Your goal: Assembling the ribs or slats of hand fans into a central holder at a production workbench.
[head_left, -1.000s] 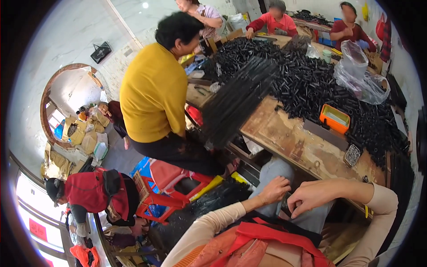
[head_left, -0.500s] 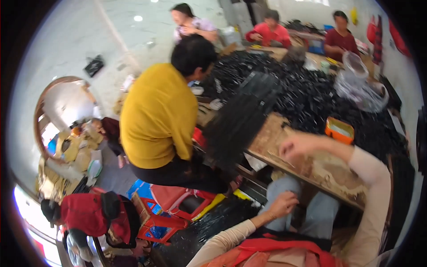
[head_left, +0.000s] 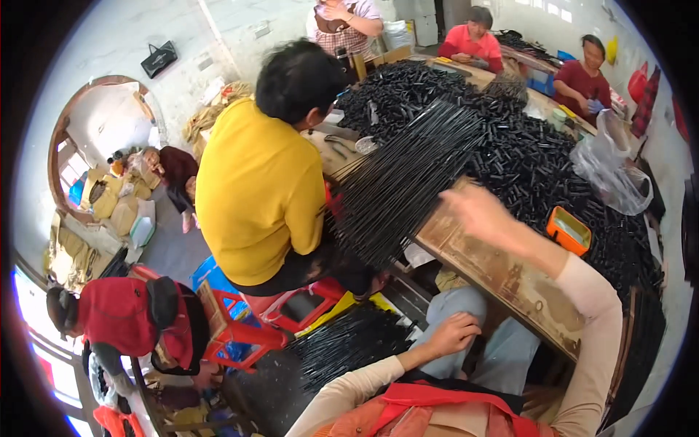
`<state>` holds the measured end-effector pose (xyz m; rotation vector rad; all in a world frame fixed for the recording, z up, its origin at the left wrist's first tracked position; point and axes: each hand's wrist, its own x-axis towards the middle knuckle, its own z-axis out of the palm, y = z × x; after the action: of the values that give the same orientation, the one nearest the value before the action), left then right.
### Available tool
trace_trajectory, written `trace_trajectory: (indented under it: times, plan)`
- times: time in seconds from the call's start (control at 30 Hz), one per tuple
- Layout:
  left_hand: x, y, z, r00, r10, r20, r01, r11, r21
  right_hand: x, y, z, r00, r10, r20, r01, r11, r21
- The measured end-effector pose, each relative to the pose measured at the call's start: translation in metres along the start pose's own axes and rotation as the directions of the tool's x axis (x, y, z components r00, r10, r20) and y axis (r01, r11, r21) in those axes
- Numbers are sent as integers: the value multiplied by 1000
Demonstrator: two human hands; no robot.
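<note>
My right hand (head_left: 477,211) is stretched out over the wooden table (head_left: 502,273), blurred, fingers apart and holding nothing, right beside a fanned bundle of thin black rods (head_left: 397,186). My left hand (head_left: 453,333) rests loosely curled on my thigh in blue jeans, below the table edge, with nothing in it. A big heap of short black tubes (head_left: 524,156) covers the table beyond my right hand.
A person in a yellow top (head_left: 258,189) sits on a red stool (head_left: 280,320) close on my left. More black rods (head_left: 349,342) lie on the floor. An orange box (head_left: 569,229) and a clear plastic bag (head_left: 608,171) sit on the table. Other people work around.
My right hand rose from my lap and reached forward over the table toward the rod bundle. My left hand stayed on my thigh. The view swung upward.
</note>
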<state>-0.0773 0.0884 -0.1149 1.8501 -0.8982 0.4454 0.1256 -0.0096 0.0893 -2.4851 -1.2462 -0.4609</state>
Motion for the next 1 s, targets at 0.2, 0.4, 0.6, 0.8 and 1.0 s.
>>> trace_trajectory:
  times: [0.2, 0.4, 0.6, 0.8, 1.0]
  plan:
    - [-4, 14, -5, 999, -5, 46, 3, 998, 60, 128, -92, 21, 958, 156, 240, -202, 963, 179]
    - [-10, 3, -4, 1000, 6, 23, -7, 997, 77, -5, -138, 14, 433, -422, 797, -70, 866, 496]
    - [-9, 32, -25, 989, 73, -128, -79, 996, -47, -80, -175, 11, 419, -383, 823, -26, 901, 432]
    - [21, 52, -44, 930, 152, -334, -219, 961, -171, -55, -201, -12, 438, -449, 779, 6, 868, 497]
    - [31, 80, -52, 823, 159, -546, -314, 927, -203, -71, -203, -12, 485, -490, 724, 22, 835, 550]
